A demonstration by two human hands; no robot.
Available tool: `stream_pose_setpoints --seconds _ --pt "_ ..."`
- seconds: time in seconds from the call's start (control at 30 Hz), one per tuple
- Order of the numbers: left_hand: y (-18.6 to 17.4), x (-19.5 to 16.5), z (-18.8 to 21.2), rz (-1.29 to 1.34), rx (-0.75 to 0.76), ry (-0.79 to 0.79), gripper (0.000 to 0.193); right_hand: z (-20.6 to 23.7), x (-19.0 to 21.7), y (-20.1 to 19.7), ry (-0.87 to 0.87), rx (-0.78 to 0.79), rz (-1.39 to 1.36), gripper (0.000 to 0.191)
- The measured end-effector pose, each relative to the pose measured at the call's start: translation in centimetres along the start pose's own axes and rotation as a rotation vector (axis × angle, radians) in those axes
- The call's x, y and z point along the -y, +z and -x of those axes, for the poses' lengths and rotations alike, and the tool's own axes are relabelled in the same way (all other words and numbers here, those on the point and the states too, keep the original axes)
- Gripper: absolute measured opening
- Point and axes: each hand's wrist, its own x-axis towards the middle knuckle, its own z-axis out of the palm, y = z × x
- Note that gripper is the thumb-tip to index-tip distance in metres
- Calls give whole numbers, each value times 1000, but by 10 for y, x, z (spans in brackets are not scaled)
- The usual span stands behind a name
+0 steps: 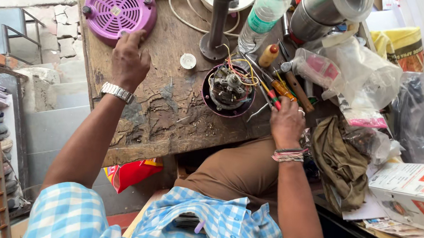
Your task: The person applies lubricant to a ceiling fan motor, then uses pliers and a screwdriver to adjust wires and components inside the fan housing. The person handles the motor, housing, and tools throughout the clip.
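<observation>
The right hand lies nearest the body at the bench's front edge, fingers curled around the red-handled pliers, whose long axis runs up and left toward the opened motor. The motor sits just left of that hand, in its dark round housing, wires spilling upward. Farther off, the left hand reaches up the bench, fingers loosely spread and touching the rim of the purple vented cover, gripping nothing that shows. The right hand is nearer the motor.
</observation>
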Motion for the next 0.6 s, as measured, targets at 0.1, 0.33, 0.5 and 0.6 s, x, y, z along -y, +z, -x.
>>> stream_pose_setpoints --seconds 0.1,0.33,0.5,0.6 --pt "12 7 -16 -174 1 32 9 0 9 9 -8 -30 7 53" --pt "53 -32 -83 271 493 -514 34 10 10 -2 -87 -281 -169 36" --pt "83 -85 -118 706 321 -706 67 4 16 -5 -143 -354 -315 23" --pt "99 -109 -136 848 255 -926 58 0 17 -5 -145 -360 -388 20"
